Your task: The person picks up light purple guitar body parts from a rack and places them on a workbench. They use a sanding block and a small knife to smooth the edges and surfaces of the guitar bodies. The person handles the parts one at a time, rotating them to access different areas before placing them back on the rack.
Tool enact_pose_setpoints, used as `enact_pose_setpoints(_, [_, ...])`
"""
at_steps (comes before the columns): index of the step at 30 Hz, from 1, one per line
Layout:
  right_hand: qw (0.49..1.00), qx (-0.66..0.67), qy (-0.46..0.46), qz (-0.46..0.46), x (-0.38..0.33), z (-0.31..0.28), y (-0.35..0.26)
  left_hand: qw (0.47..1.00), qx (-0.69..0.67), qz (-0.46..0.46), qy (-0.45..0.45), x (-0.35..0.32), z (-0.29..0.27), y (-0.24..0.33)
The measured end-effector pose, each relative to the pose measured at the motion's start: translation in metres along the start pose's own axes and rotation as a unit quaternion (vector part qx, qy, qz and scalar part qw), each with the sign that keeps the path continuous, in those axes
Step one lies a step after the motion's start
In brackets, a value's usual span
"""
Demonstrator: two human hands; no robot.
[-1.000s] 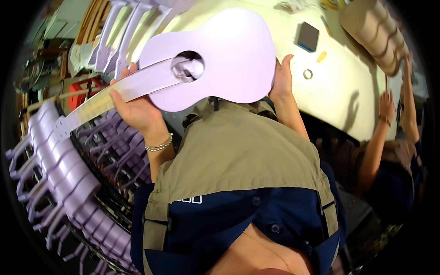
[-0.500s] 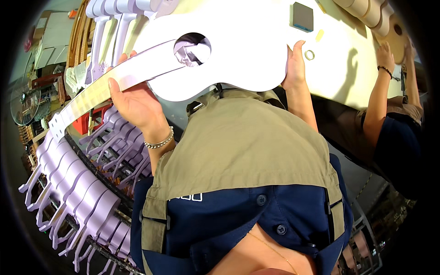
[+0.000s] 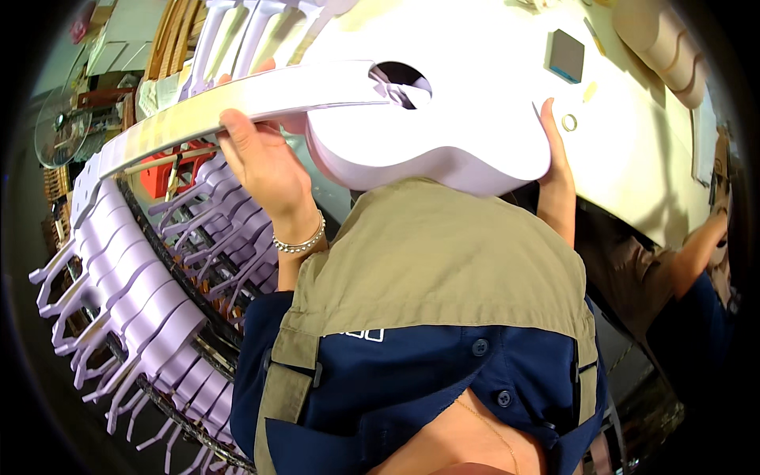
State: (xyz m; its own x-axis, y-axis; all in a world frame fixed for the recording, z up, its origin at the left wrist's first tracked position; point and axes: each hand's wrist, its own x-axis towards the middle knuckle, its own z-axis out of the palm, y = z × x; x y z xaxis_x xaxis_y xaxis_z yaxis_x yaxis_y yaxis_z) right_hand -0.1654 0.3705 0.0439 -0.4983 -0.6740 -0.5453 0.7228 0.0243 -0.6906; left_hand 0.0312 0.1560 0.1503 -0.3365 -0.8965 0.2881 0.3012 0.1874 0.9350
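Note:
A pale lilac, unstrung ukulele (image 3: pixel 443 134) lies slantwise before me, its front up and its near side wall showing. Crumpled pale material fills part of its sound hole. My left hand (image 3: pixel 273 170) is closed around the neck, thumb on the near edge and fingertips showing beyond the far edge. Yellowish tape covers part of the fretboard (image 3: pixel 162 131). At the body's rounded right end, my right hand (image 3: pixel 557 154) grips the rim, thumb upward; its other fingers are hidden. The headstock (image 3: pixel 85 194) reaches out over the rack at left.
Several lilac instruments hang on a curved rack (image 3: pixel 207 342) at left; more lie at the table's back. On the pale table (image 3: pixel 625 170) are a dark block (image 3: pixel 565 57) and a tape ring (image 3: pixel 569 123). A co-worker's arm (image 3: pixel 701 249) is at right.
The ukulele has tilted, showing more of its near side, and appears farther right in view with both hands still on it. The co-worker's hands and the wood-coloured body have left view.

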Motion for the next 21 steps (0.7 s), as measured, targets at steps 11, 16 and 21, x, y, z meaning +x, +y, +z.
enact_pose_setpoints(11, [0.996, -0.049, -0.034, -0.073, 0.018, -0.029, 0.033, 0.992, 0.062, 0.042, -0.100, 0.010, -0.023, 0.011])
enact_pose_setpoints(16, [0.942, -0.269, -0.066, -0.192, 0.032, -0.058, 0.041, 0.987, 0.019, -0.002, -0.162, 0.010, -0.021, 0.020])
enact_pose_setpoints(21, [0.980, -0.164, 0.071, -0.088, 0.040, -0.033, 0.047, 0.979, -0.030, -0.020, -0.201, -0.005, -0.011, 0.017])
